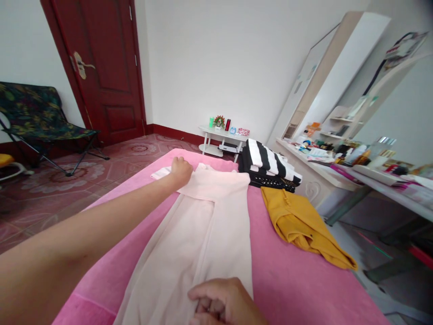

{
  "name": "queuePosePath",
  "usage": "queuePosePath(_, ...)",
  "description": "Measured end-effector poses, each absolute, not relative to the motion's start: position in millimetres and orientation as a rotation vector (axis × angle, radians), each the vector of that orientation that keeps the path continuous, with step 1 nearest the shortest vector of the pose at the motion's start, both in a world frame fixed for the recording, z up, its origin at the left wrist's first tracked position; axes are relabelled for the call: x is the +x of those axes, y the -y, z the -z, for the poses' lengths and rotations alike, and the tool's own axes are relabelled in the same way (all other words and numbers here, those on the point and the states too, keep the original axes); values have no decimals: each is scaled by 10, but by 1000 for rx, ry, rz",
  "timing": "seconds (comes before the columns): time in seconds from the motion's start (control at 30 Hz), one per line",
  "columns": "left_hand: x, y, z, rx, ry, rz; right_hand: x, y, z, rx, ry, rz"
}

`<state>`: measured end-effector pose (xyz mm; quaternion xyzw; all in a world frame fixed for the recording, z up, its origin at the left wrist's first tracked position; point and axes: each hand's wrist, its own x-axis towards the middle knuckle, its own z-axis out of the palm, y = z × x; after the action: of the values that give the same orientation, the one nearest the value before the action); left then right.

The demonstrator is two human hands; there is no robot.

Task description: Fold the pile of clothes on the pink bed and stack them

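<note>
A pale pink garment (199,230) lies stretched lengthwise on a pink-covered bed (287,280). My left hand (181,171) reaches far out with the arm straight. Its fingers are closed on the far end of the garment, near the folded top edge. At the bottom of the view, my right hand (225,300) has its fingers curled and grips the near end of the same garment.
A yellow garment (304,225) lies crumpled on the bed's right side. A black-and-white striped pile (270,164) sits beyond it. A cluttered dressing table (338,171) stands right, a small white table (223,135) behind, a folding chair (37,122) and red door (104,67) left.
</note>
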<state>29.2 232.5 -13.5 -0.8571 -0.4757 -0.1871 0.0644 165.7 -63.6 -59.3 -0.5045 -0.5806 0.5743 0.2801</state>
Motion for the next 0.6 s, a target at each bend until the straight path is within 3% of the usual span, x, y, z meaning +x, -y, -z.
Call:
queuePosePath(0.1, 565, -2118, 344, -2703, 1299, 497, 1732, 423, 464, -1463, 1474, -1393)
queuePosePath(0.2, 780, -1891, 622, -2823, 1185, 497, 2014, 1, 440, -1558, 1430, -970)
queuePosePath(0.43, 966, -1675, 1083, -2531, 1768, 534, 2958, -1265, 786, -1627, 1754, 104)
queuePosePath(0.6, 1011, -1668, 1009, -2463, 1915, 402, 3023, -1884, 1005, -1966, 1911, 312)
